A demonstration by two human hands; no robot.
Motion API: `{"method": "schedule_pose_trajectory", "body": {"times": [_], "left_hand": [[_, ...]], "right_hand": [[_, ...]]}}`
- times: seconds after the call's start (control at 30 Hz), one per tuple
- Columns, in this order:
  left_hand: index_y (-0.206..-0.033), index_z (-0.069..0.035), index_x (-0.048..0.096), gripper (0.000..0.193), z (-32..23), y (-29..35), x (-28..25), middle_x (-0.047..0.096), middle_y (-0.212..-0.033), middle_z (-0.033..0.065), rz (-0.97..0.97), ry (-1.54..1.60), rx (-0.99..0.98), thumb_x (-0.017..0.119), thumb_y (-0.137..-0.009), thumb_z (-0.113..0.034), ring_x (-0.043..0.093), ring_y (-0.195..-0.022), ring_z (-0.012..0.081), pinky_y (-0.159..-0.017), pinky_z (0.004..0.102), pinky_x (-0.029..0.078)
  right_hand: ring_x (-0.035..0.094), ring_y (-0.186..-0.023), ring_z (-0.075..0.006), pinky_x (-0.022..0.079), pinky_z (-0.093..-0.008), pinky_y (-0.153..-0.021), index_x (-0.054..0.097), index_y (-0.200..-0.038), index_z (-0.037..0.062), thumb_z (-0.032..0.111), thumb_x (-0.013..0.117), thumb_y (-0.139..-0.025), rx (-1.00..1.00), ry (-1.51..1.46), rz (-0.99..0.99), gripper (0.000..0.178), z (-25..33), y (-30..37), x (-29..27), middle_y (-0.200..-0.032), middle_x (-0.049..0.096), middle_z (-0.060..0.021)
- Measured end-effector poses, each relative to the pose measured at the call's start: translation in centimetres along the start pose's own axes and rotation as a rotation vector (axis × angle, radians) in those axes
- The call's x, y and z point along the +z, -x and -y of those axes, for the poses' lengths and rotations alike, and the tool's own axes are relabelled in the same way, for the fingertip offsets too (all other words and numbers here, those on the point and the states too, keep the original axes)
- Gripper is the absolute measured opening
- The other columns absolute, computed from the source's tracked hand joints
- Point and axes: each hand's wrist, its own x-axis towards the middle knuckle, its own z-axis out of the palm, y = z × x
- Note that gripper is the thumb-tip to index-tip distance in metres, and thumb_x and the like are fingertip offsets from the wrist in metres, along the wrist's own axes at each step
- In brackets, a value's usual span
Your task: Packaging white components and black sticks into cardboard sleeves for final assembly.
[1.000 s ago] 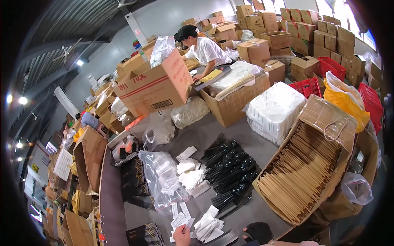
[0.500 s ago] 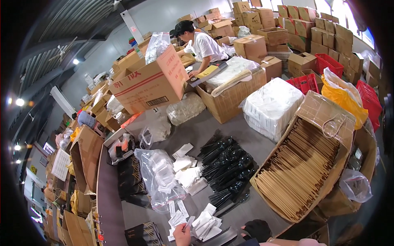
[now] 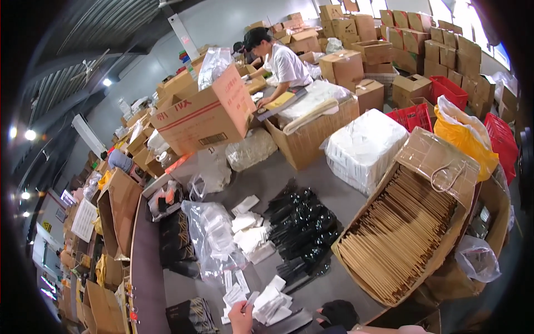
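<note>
At the lower edge my left hand [image 3: 240,319] pinches a small flat white packet [image 3: 253,298] between thumb and fingers. Loose white packets [image 3: 272,303] lie right beside it. My right hand [image 3: 338,315], in a black glove with bare fingertips, is closed, its fingers curled. A flat dark strip [image 3: 293,322] lies between the hands and reaches the right fingertips; whether they grip it is unclear. Beyond are black plastic-wrapped cutlery pieces [image 3: 303,225], a heap of folded white packets [image 3: 253,236] and a clear bag of white packets [image 3: 214,239].
On the right stands an open carton [image 3: 345,264] packed with thin brown sticks. Behind it sits a white wrapped bundle [image 3: 364,146]. Black printed sleeves [image 3: 190,317] line the left side. A co-worker [image 3: 286,64] bends over the far side among stacked cartons.
The whole view has shifted slightly, moving nearby things a little to the left. The left hand still holds the white packet. The far co-worker has straightened slightly.
</note>
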Motion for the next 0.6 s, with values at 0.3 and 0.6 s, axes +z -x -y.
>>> {"method": "schedule_pose_trajectory", "body": {"times": [0.3, 0.6], "left_hand": [[-0.095, 0.001, 0.067, 0.016, -4.5, 0.5, 1.1, 0.066, -0.08, 0.0126, 0.076, 0.019, 0.021, 0.068, -0.083, -0.009, 0.065, -0.071, 0.0206, -0.066, 0.0309, 0.051], [-0.095, 0.002, 0.067, 0.015, -5.5, 1.0, 2.2, 0.067, -0.08, 0.0122, 0.084, 0.048, 0.1, 0.068, -0.082, -0.006, 0.064, -0.068, 0.0165, -0.065, 0.0277, 0.051]], "right_hand": [[0.06, -0.084, -0.0338, 0.048, -0.0424, -0.077, 0.063, -0.095, 0.0037, 0.023, 0.07, -0.079, -0.026, -0.227, -0.495, 0.026, -0.1, 0.3, -10.6, -0.089, 0.063, -0.0126], [0.051, -0.1, -0.0375, 0.044, -0.0476, -0.088, 0.058, -0.104, 0.0016, 0.023, 0.069, -0.074, 0.547, 0.392, -0.49, 0.039, -10.0, 3.0, -12.7, -0.111, 0.055, -0.0179]]}}
